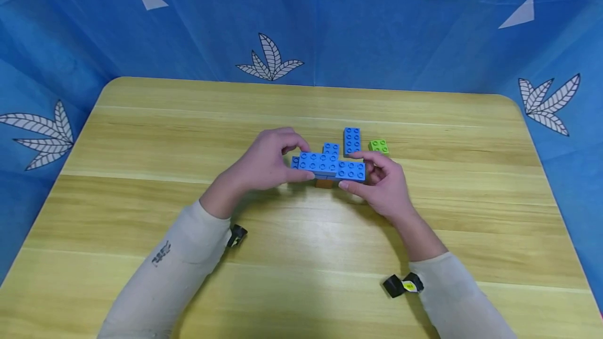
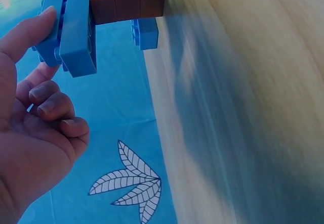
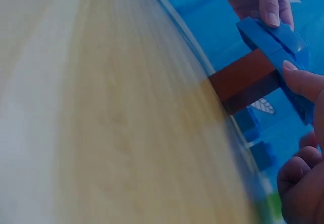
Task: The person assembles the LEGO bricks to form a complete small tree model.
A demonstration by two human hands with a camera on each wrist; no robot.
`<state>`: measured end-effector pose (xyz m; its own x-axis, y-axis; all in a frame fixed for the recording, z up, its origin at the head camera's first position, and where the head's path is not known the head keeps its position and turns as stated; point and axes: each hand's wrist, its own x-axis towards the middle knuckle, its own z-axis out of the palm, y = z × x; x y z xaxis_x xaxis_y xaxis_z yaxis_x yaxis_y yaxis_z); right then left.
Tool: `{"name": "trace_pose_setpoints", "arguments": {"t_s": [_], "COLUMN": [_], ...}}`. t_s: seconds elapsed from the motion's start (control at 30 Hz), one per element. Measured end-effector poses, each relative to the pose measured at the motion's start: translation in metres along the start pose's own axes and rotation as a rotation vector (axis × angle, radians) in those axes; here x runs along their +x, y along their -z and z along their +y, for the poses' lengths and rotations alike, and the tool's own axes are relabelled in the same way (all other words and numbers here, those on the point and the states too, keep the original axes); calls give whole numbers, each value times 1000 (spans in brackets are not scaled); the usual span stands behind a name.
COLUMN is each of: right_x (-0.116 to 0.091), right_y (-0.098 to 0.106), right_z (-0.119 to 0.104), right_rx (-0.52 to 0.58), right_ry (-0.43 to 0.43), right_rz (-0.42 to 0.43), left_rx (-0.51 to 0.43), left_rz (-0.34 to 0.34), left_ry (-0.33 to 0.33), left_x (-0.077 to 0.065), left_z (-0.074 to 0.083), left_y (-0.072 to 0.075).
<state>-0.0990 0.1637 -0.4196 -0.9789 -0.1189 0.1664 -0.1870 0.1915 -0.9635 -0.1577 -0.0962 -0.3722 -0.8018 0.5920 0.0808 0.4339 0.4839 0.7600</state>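
A brown brick column stands on the table under a crosswise layer of blue bricks. Over that layer sits another blue brick, its studs facing up. My left hand pinches this upper brick by its left part, thumb in front and a finger behind. In the left wrist view a narrow dark gap shows between the upper brick and the lower blue layer. My right hand grips the right end of the lower layer between thumb and index finger, its other fingers curled below.
Behind the stack are a small blue brick, a longer blue brick and a lime green brick. The wooden table ends at a blue patterned cloth at the back and sides.
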Motion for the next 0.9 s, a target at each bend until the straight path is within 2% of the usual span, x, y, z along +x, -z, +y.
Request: {"name": "trace_pose_setpoints", "arguments": {"t_s": [0.2, 0.37, 0.5, 0.73, 0.9], "right_x": [1, 5, 7, 12, 12], "right_y": [-5, -11, -14, -12, -11], "right_z": [-42, -50, -46, -14, -9], "right_rx": [-237, -287, -296, -277, -255], "right_ry": [174, 274, 289, 269, 250], "right_rz": [33, 15, 11, 9, 3], "left_rx": [-12, -14, -21, -34, -66], "left_rz": [-3, -1, 3, 17, 23], "left_ry": [0, -6, -8, -2, 1], "left_x": [1, 1, 0, 0, -3], "left_z": [1, 0, 0, 0, -4], "left_y": [1, 1, 1, -1, -3]}}
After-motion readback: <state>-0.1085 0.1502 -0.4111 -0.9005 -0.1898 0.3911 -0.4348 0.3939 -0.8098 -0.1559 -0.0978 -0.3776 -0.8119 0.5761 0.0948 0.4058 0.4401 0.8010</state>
